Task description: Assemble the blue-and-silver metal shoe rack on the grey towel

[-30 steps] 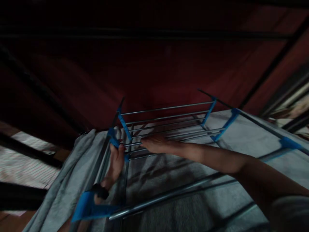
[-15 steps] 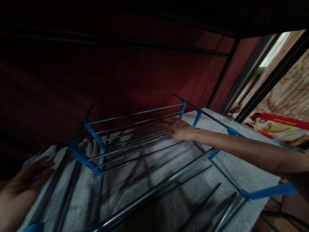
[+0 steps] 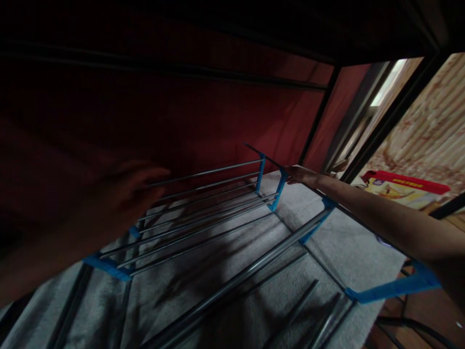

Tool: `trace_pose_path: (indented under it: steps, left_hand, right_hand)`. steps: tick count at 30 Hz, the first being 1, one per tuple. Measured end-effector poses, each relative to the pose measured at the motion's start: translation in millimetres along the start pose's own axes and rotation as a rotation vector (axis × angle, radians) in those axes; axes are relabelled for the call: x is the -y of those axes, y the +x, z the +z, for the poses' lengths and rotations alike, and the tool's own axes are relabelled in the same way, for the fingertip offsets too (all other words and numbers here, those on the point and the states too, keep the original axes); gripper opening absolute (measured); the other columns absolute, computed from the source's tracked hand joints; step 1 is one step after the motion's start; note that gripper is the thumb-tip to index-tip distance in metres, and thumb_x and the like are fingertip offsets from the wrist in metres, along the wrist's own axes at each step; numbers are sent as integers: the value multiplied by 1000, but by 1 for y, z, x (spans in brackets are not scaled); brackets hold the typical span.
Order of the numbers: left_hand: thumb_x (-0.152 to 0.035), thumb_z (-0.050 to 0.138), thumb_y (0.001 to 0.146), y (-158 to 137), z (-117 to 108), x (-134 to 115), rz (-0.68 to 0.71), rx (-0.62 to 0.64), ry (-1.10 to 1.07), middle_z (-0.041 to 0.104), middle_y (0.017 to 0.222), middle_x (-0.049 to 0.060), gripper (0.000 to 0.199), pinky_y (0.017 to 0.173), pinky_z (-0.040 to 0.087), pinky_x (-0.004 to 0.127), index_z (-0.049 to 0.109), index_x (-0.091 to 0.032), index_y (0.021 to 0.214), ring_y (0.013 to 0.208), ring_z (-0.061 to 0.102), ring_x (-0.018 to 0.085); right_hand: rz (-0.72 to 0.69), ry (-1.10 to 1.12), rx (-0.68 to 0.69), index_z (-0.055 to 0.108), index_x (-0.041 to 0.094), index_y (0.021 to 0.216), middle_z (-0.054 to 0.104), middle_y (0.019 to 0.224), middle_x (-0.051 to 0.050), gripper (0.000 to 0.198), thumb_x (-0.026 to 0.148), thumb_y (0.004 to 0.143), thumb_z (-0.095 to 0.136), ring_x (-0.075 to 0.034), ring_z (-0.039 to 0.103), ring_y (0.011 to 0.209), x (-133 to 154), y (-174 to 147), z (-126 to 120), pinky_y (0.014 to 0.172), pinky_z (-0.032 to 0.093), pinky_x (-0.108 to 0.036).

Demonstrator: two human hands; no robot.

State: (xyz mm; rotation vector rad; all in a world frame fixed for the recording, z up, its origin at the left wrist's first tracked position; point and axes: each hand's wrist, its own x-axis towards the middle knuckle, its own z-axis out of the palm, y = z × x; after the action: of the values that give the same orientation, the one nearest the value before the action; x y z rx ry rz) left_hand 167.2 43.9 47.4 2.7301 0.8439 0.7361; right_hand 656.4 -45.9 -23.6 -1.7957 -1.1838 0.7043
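Note:
A rack of thin metal tubes (image 3: 203,242) with blue plastic brackets (image 3: 281,186), which looks like a shoe rack, lies on a grey-white cloth (image 3: 225,281). My right hand (image 3: 300,175) is at the far right, its fingers curled over the dark side pole beside a blue bracket. My left hand (image 3: 134,189), blurred and in shadow, is raised over the rack's left end. Its fingers and thumb stretch to the right, apart, with nothing visible between them. It hides the upper left bracket and the ends of some tubes. A thicker tube (image 3: 254,266) crosses the front.
Tubes with free ends (image 3: 301,305) show at the bottom. A dark red cloth wall (image 3: 203,116) stands behind, with a black frame bar (image 3: 319,116) at its right corner. A red and yellow box (image 3: 403,186) lies at the right, near a patterned curtain (image 3: 425,126).
My right hand has moved from the middle tubes out to the right side pole. My left hand has risen from the lower left to over the rack's left end. The view has shifted slightly.

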Motion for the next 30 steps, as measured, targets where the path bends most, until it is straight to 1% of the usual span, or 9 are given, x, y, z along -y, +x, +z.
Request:
trace_pose_path:
  steps: [1,3,6,10,14,17,20,26,30]
  left_hand:
    - [-43,42,96,6,7,-10,31,-20,4,61,132,-1,39,111,48,39,59,-32,129,125,58,22]
    - [-35,46,92,25,37,-32,71,8,3,62,131,4,38,111,47,37,62,-25,125,120,60,23]
    - [-23,46,93,61,106,-62,50,202,-8,64,130,11,35,109,48,35,64,-18,122,119,62,24]
    - [-17,47,96,103,198,-80,14,343,-30,61,140,13,33,117,38,32,62,-16,126,135,52,23]
    - [-22,50,96,129,254,-89,-59,451,-66,69,127,14,26,97,51,33,65,-16,116,115,66,26]
    - [-24,51,96,147,274,-99,-69,456,-102,71,122,13,26,93,52,32,65,-18,116,113,68,26]
    - [-23,52,94,164,281,-109,-76,451,-136,72,121,12,25,92,51,30,65,-18,115,114,67,25]
    - [-22,53,92,181,281,-118,-85,408,-194,68,133,10,36,96,49,29,62,-21,126,121,64,23]
    - [-25,54,91,186,278,-118,-97,408,-222,73,122,8,32,89,50,27,67,-21,120,112,68,22]
  right_hand:
    - [21,38,10,70,18,103,75,94,-10,33,49,93,64,-19,69,80,-3,4,2,80,62,-33]
    - [43,71,16,70,19,99,74,94,-8,28,45,91,67,-18,69,80,-6,11,1,80,62,-31]
    - [56,81,27,68,19,93,72,91,-6,22,41,89,70,-17,68,77,-12,19,-3,74,62,-27]
    - [35,97,28,65,19,90,71,89,-5,24,42,87,72,-16,67,71,-21,23,-3,69,63,-27]
    - [20,80,24,65,19,87,70,85,-4,31,49,86,72,-15,67,69,-26,25,-1,71,64,-28]
    - [37,56,14,64,19,85,70,83,-5,31,50,88,70,-15,67,67,-25,26,0,72,64,-29]
    - [40,51,11,64,19,86,71,84,-5,29,48,90,69,-15,68,67,-21,25,1,71,64,-28]
    - [39,68,12,59,19,85,73,87,-7,28,45,92,66,-16,69,68,-17,21,6,67,63,-26]
    - [38,60,14,61,20,91,74,92,-7,27,47,94,61,-16,71,71,-17,23,8,69,63,-27]
